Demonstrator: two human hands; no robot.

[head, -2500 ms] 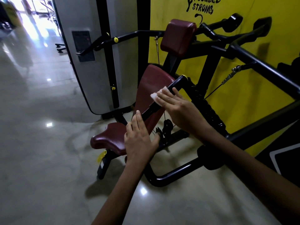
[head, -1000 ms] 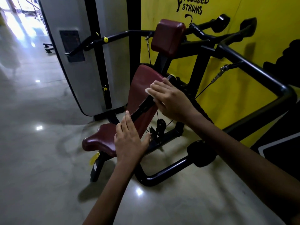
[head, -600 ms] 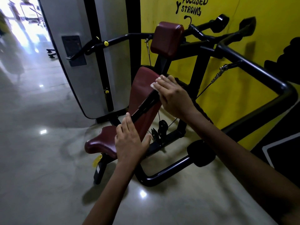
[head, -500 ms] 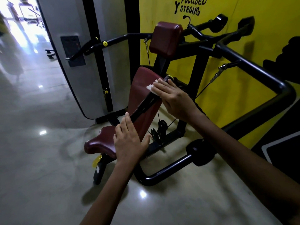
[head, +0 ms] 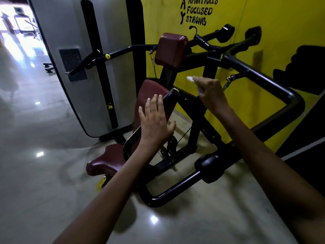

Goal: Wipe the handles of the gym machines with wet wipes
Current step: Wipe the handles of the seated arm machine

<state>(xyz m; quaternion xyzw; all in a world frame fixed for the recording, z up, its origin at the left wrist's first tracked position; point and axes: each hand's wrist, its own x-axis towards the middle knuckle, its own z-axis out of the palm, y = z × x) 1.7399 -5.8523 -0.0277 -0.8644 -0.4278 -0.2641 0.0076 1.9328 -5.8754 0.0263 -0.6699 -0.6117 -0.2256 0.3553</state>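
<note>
Pinching the wipe in the right hand above the handle — slanting down-left, touching the flat-fingered left hand.

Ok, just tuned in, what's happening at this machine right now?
A person is cleaning a gym machine by the yellow wall. The right hand pinches a white wet wipe, held in the air above the black handle and off it. The left hand, fingers straight, is by that handle in front of the maroon back pad.
</note>
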